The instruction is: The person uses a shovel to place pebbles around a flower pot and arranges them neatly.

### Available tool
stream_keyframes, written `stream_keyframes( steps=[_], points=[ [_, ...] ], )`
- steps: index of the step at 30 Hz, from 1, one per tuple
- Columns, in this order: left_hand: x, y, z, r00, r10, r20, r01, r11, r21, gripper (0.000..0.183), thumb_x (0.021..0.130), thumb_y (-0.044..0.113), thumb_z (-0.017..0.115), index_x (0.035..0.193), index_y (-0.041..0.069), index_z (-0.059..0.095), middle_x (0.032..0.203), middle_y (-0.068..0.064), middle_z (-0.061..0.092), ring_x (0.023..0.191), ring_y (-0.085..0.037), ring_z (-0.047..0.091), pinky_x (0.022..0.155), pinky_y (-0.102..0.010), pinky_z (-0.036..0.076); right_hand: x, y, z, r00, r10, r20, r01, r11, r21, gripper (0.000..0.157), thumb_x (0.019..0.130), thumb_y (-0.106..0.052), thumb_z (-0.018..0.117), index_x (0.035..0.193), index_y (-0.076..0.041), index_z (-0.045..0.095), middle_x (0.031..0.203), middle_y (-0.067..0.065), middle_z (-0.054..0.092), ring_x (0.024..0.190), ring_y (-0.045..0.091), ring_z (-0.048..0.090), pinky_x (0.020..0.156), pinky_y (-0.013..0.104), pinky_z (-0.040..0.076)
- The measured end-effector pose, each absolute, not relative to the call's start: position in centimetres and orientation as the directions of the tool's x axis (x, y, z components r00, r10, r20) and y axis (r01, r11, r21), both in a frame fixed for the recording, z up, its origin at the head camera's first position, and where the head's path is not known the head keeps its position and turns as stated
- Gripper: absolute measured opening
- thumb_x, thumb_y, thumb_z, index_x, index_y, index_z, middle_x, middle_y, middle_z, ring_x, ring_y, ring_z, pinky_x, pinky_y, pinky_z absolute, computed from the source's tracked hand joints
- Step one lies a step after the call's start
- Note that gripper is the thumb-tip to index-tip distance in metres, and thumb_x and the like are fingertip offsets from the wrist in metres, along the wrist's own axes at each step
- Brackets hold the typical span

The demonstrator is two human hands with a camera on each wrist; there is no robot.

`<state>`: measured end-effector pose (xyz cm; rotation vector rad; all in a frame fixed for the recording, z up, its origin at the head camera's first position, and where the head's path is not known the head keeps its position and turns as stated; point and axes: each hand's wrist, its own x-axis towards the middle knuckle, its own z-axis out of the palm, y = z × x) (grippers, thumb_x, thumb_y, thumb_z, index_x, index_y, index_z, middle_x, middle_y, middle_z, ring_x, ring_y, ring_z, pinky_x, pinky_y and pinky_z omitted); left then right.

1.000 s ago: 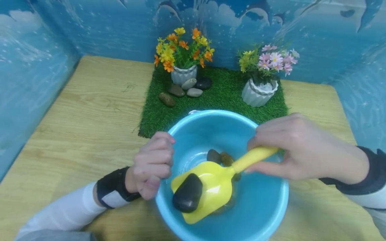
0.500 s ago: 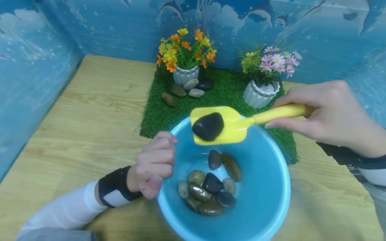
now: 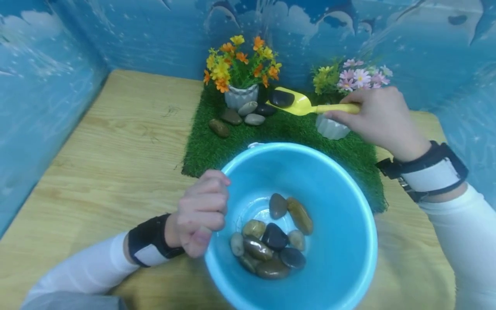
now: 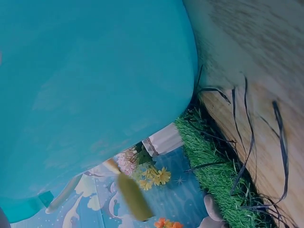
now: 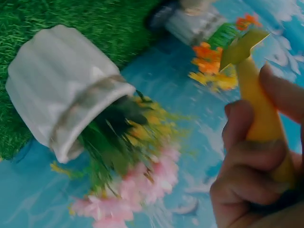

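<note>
At left of centre, the left hand (image 3: pixel 203 213) is gripping the rim of the blue bucket (image 3: pixel 342 219). Top centre, orange and yellow flowers (image 3: pixel 242 64) are standing behind loose pebbles (image 3: pixel 231 116); lower centre, wet stones (image 3: pixel 273 239) are lying in the bucket. Further right, up high, the yellow scoop (image 3: pixel 302 105) is carrying a black stone (image 3: pixel 280 98), the right hand (image 3: pixel 381 118) holding its handle and partly hiding a white pot (image 3: pixel 333 128).

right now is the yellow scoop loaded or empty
Loaded: in the head view, one dark stone lies on the blade of the yellow scoop, whose handle the right hand grips.
</note>
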<state>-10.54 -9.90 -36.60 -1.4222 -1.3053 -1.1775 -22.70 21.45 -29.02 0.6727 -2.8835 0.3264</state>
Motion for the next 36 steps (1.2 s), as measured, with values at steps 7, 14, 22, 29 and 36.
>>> stream_keyframes(
  steps=[7, 14, 22, 29, 36],
  points=[
    [-10.5, -9.8, -36.8, 0.005, 0.188, 0.982, 0.996, -0.090, 0.012, 0.051, 0.102, 0.021, 0.027, 0.052, 0.020, 0.035, 0.054, 0.005, 0.037, 0.055, -0.016, 0.039, 0.072, -0.041, 0.038, -24.6, 19.3, -31.5, -0.872, -0.443, 0.210, -0.464, 0.883, -0.064, 0.040, 0.092, -0.037, 0.072, 0.080, 0.001, 0.068, 0.056, 0.008, 0.054, 0.044, 0.022, 0.046, 0.045, 0.039, 0.038],
    [-10.3, -9.3, -36.9, 0.014, 0.181, 0.983, 0.996, -0.093, 0.003, 0.051, 0.102, 0.021, 0.027, 0.052, 0.020, 0.034, 0.053, 0.006, 0.037, 0.055, -0.015, 0.039, 0.070, -0.040, 0.039, -24.8, 17.9, -33.3, -0.815, -0.505, 0.285, -0.518, 0.855, 0.033, 0.044, 0.089, -0.031, 0.076, 0.064, -0.007, 0.049, 0.054, 0.008, 0.043, 0.042, 0.024, 0.040, 0.038, 0.039, 0.036],
    [-10.4, -9.1, -36.6, 0.036, 0.153, 0.987, 0.994, -0.109, -0.019, 0.050, 0.101, 0.020, 0.027, 0.052, 0.020, 0.035, 0.054, 0.006, 0.038, 0.054, -0.015, 0.039, 0.070, -0.040, 0.038, -24.4, 16.4, -31.6, -0.751, -0.570, 0.333, -0.545, 0.820, 0.173, 0.049, 0.089, -0.022, 0.074, 0.057, -0.009, 0.040, 0.052, 0.007, 0.039, 0.042, 0.020, 0.034, 0.037, 0.035, 0.029],
    [-10.3, -9.0, -36.7, 0.036, 0.156, 0.987, 0.994, -0.111, -0.019, 0.050, 0.101, 0.019, 0.027, 0.052, 0.020, 0.035, 0.053, 0.006, 0.038, 0.054, -0.015, 0.039, 0.069, -0.040, 0.038, -24.1, 15.4, -30.1, -0.732, -0.610, 0.303, -0.576, 0.792, 0.204, 0.052, 0.090, -0.013, 0.070, 0.054, -0.012, 0.032, 0.052, 0.005, 0.034, 0.045, 0.019, 0.030, 0.039, 0.034, 0.027],
    [-10.3, -8.9, -36.7, 0.036, 0.155, 0.987, 0.993, -0.118, -0.018, 0.050, 0.100, 0.019, 0.027, 0.051, 0.020, 0.035, 0.053, 0.006, 0.037, 0.054, -0.014, 0.038, 0.069, -0.040, 0.038, -22.7, 15.9, -27.1, -0.858, -0.486, 0.168, -0.449, 0.867, 0.218, 0.042, 0.092, -0.026, 0.070, 0.063, -0.003, 0.051, 0.054, 0.008, 0.044, 0.045, 0.023, 0.041, 0.038, 0.038, 0.035]
  ],
)
